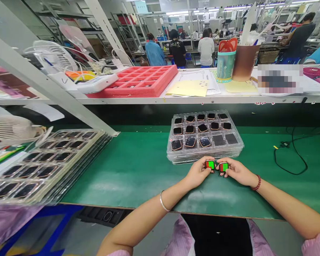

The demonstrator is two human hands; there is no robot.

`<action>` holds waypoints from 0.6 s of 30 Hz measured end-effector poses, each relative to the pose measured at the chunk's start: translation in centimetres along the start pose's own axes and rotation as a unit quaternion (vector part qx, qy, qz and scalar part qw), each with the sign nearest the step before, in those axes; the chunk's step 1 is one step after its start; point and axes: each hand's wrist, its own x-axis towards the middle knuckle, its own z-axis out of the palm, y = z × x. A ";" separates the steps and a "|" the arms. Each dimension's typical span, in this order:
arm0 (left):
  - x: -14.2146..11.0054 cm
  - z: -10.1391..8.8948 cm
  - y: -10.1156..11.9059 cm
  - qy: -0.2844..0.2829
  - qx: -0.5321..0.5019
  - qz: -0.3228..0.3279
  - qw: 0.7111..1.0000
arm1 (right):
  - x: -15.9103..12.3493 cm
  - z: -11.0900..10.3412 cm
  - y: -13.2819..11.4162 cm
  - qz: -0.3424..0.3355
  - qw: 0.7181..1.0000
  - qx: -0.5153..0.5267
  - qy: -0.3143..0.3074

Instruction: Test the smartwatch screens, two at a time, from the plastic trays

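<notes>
Left hand and right hand low over the green counter, knuckles almost meeting at mid-bench. Left grip clenched on a small square black-framed device with a red-and-green face; right grip clenched on a matching square device, fingers pinching its edges. Both devices just apart from each other, close to the near edge of a clear plastic tray stack at 12 o'clock from the hands.

Top tray: three rows of five slots, all apparently occupied. Back two rows with dark glossy faces. Front row with three copper-rimmed units at the left, then two plain dark squares at the right, their nature unclear. No bare slot in sight, so no firm count of what is finished and what is left; only two units in hand at this moment.

At 10 o'clock, a second stack of clear trays loaded with dark-faced units, beside a white desk fan. At 3 o'clock, a black cable looped on the counter. Beyond, at 12 o'clock on the shelf, a red foam tray and yellow papers. Far off, co-workers seated at other benches.
</notes>
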 end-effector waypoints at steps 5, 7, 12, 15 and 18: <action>0.0 0.1 0.0 0.003 -0.013 -0.011 1.000 | -0.1 0.3 -0.2 0.003 1.000 0.006 0.008; 0.0 0.1 -0.1 0.000 -0.017 -0.011 1.000 | -0.1 0.4 -0.3 0.002 1.000 0.007 0.009; -0.1 0.1 -0.1 -0.012 -0.020 -0.013 1.000 | -0.1 0.3 -0.2 -0.002 1.000 -0.001 0.007; -0.1 0.1 0.0 -0.018 -0.028 -0.011 0.999 | -0.1 0.2 -0.2 -0.001 1.000 -0.003 0.013; -0.2 0.2 0.0 -0.019 -0.027 -0.011 0.999 | -0.1 0.1 -0.4 0.003 1.000 -0.004 0.016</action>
